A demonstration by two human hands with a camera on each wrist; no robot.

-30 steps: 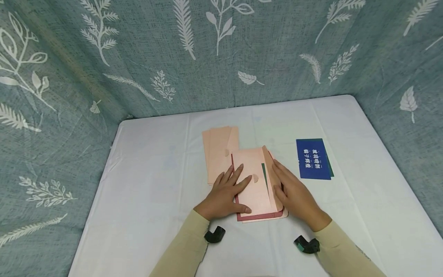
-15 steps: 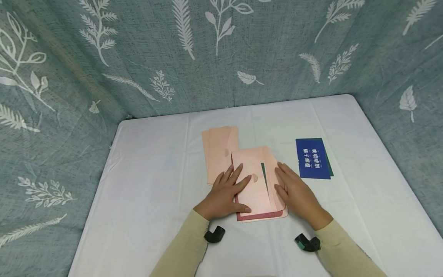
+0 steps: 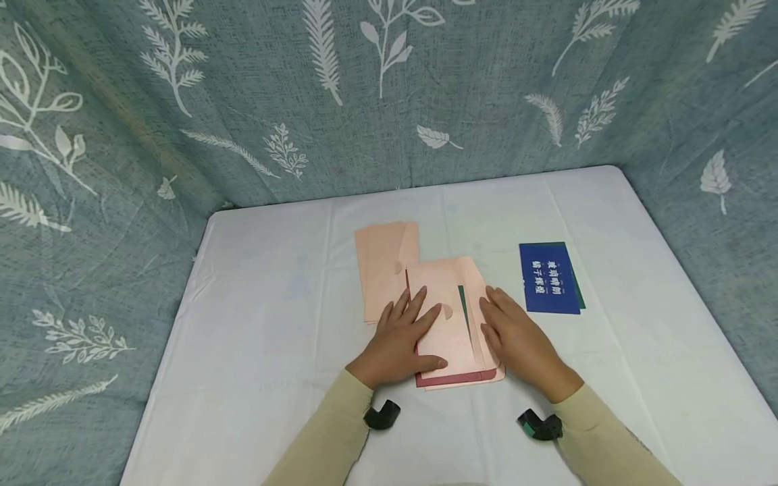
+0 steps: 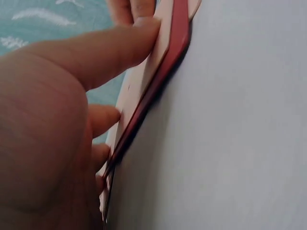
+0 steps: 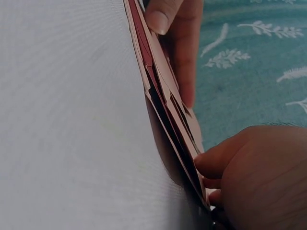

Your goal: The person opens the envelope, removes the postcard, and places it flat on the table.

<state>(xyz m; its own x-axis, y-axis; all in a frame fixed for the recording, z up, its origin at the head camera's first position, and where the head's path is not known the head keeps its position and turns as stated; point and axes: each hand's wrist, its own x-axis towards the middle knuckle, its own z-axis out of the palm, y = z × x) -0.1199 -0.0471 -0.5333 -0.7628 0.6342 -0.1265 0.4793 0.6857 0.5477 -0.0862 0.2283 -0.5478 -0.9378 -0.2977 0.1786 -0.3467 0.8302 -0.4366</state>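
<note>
A pale pink envelope lies on a small stack, its flap spread to the right. A thin green sliver shows along its opening. Beneath it a dark red edge and another pink edge peek out. My left hand rests on the envelope's left part with its fingers spread; the left wrist view shows the thumb on the pink paper. At the right side, my right hand touches the flap with fairly straight fingers. In the right wrist view, the layers gape slightly at that edge.
Several pink envelopes lie fanned behind the stack, to the left. A blue card with white characters lies at the right over a green one. A white cloth covers the table, and a patterned teal curtain hangs behind.
The envelope's flap, partly raised a second ago, now lies flatter to the right under my right fingers. My left hand has shifted slightly right, its thumb higher on the envelope.
</note>
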